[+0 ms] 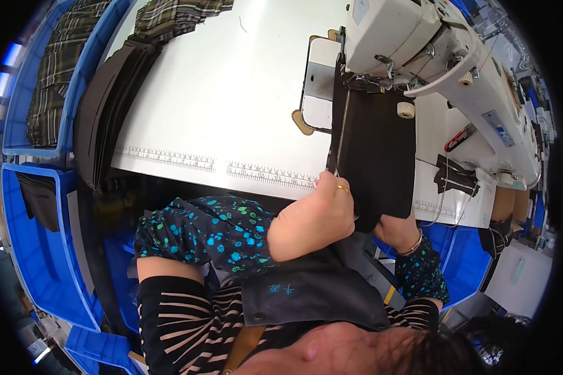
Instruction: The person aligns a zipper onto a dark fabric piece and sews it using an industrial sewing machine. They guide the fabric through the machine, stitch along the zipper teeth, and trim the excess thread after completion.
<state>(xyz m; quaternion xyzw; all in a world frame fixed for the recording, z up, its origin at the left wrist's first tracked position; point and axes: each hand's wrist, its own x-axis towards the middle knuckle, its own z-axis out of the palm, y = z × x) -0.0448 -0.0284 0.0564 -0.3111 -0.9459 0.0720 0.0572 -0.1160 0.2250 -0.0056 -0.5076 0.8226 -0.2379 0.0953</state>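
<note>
A black fabric piece (381,144) lies under the head of a white sewing machine (391,37) and hangs over the table's front edge. Along its left side runs a zipper (342,128) with a pale line of teeth. My left hand (322,206), wearing a ring, is closed on the near end of this zipper at the table edge. My right hand (395,232) is at the fabric's lower right corner; its fingers are hidden behind the cloth, so their grip does not show.
A stack of dark fabric pieces (109,115) lies at the table's left end, beside plaid cloth (169,17). Blue bins (40,250) stand further left. Right of the machine are black zippers (456,176) and a red-handled tool (460,137). A printed ruler (269,174) follows the front edge.
</note>
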